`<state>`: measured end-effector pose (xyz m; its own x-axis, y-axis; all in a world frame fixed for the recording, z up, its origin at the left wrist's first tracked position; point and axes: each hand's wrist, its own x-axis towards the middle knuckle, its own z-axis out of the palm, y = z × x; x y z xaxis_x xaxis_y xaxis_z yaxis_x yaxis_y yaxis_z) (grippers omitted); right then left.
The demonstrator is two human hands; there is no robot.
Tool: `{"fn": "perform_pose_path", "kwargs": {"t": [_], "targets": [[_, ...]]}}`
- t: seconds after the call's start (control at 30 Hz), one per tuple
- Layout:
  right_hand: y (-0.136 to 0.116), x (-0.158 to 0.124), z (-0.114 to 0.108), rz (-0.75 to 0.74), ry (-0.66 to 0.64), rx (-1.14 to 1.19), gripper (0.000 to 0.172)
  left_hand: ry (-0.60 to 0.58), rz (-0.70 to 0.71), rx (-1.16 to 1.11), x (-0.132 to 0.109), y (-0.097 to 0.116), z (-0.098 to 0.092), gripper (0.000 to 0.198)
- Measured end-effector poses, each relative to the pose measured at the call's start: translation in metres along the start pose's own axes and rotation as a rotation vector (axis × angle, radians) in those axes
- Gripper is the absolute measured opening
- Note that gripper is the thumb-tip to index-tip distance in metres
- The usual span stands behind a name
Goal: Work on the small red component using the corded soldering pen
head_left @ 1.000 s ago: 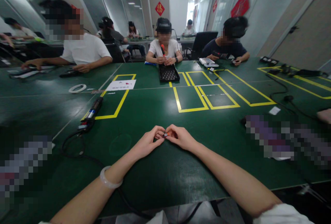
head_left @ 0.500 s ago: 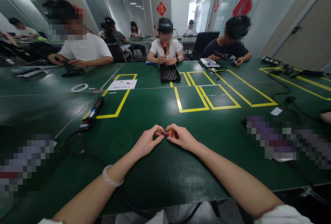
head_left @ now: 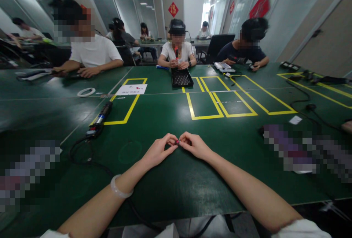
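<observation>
Between the fingertips of both hands is a small part (head_left: 177, 142), dark with a bit of red or pink; it is too small to name. My left hand (head_left: 162, 149) pinches it from the left, thumb and fingers closed. From the other side my right hand (head_left: 195, 145) pinches it too, its fingers bent and mostly turned away. Both hands meet just above the green table (head_left: 176, 179), in front of my body. A pale bangle (head_left: 121, 187) circles my left wrist.
A black electric screwdriver (head_left: 101, 115) with its cable lies left of my hands. Yellow tape rectangles (head_left: 206, 117) and a white sheet (head_left: 132, 89) mark the table ahead. Across the table, a person (head_left: 177, 51) holds a red-and-black tool over a black tray (head_left: 182, 78). Blurred-out devices (head_left: 286, 146) flank me.
The small part has turned between my fingers: it showed orange and red before, now dark and pinkish. My hands stay close together. The person at the left across the table has shifted their hands.
</observation>
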<state>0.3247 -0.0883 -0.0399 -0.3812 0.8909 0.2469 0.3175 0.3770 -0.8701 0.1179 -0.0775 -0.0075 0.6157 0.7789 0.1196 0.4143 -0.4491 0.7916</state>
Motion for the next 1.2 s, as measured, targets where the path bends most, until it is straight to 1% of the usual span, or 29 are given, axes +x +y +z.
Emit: {"fn": "perform_pose_path", "kwargs": {"t": [0.13,0.3,0.47,0.57,0.73,0.93,1.1,1.2], "targets": [[-0.0018,0.0000,-0.0005,0.005,-0.008,0.013,0.013,0.007,0.008,0.020,0.0002,0.0000,-0.0008,0.021],[0.0002,0.0007,-0.0001,0.029,-0.029,0.098,0.015,0.016,0.012,0.040,0.0002,0.0002,-0.0014,0.022],[0.0031,0.0009,0.0001,0.037,-0.036,0.177,0.021,0.029,0.015,0.068,-0.0003,-0.0006,-0.0020,0.024],[0.0023,0.0006,0.0000,0.040,-0.038,0.167,0.023,0.030,0.015,0.073,-0.0005,0.0004,-0.0024,0.024],[0.0015,0.0003,0.0012,0.010,-0.042,0.144,0.016,0.012,0.018,0.074,-0.0005,0.0011,-0.0016,0.022],[0.0006,0.0005,0.0002,0.016,-0.028,0.114,0.014,0.052,0.047,0.092,-0.0005,-0.0025,-0.0009,0.021],[0.0032,0.0003,0.0014,0.020,-0.031,0.114,0.018,0.060,0.045,0.124,-0.0007,-0.0018,-0.0007,0.022],[0.0052,0.0006,0.0016,0.012,-0.032,0.119,0.017,0.039,0.051,0.154,-0.0005,-0.0007,-0.0014,0.024]]}}
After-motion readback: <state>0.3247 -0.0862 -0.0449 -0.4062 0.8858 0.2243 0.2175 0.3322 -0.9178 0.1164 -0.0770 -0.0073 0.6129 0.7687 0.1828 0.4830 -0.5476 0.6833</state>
